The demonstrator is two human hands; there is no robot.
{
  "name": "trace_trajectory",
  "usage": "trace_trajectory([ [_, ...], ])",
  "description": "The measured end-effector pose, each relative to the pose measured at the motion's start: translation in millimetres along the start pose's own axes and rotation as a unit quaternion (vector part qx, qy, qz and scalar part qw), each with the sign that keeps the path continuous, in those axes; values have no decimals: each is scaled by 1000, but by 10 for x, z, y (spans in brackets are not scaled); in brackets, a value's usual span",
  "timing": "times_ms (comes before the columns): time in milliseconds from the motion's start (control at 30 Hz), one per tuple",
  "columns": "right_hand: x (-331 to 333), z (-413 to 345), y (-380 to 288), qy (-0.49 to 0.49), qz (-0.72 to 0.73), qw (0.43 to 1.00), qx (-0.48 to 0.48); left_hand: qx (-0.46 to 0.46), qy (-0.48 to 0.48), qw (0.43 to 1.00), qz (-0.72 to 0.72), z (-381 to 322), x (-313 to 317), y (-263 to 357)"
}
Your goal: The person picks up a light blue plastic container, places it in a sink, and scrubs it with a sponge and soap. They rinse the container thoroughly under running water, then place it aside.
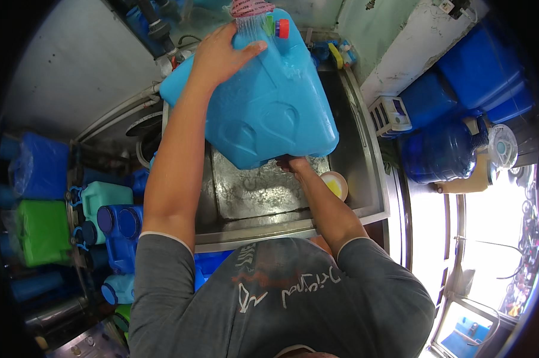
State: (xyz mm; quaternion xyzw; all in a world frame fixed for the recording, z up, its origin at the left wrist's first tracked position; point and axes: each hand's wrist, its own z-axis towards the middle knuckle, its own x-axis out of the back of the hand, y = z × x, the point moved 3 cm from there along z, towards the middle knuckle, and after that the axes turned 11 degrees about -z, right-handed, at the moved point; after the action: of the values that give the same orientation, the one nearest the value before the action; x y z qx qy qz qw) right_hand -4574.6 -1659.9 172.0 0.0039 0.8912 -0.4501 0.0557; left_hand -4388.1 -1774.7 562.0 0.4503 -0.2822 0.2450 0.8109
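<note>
A light-blue plastic water jug (274,103) is tilted over a stainless-steel sink (260,192). My left hand (222,56) lies on its upper side, thumb apart from the fingers. Under the jug's lower edge, my right hand (295,164) holds it from below, with part of the fingers hidden. Water streams (250,27) fall from an outlet wrapped in a pink printed band (251,7) onto the jug near my left thumb. A red cap (283,28) sits on the jug's small spout.
A round bowl (344,187) with something yellow in it stands at the sink's right. Blue jugs and a green jug (43,232) fill a rack on the left. To the right are a large blue water bottle (439,150) and a white plastic basket (389,116).
</note>
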Motion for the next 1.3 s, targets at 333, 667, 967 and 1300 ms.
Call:
trace_trajectory([
  [333,203,-24,228,46,-7,999,24,15,-40,996,-79,174,-198,-257],
  [667,787,-970,-549,212,-318,844,377,343,-101,932,-53,-452,-209,-2180],
  [967,171,-984,-1097,204,-435,856,189,227,-172,919,-274,-951,-1630,-1400],
  [1300,646,-2134,-1304,202,-413,859,225,298,-152,896,-293,-1524,-1635,-2524],
])
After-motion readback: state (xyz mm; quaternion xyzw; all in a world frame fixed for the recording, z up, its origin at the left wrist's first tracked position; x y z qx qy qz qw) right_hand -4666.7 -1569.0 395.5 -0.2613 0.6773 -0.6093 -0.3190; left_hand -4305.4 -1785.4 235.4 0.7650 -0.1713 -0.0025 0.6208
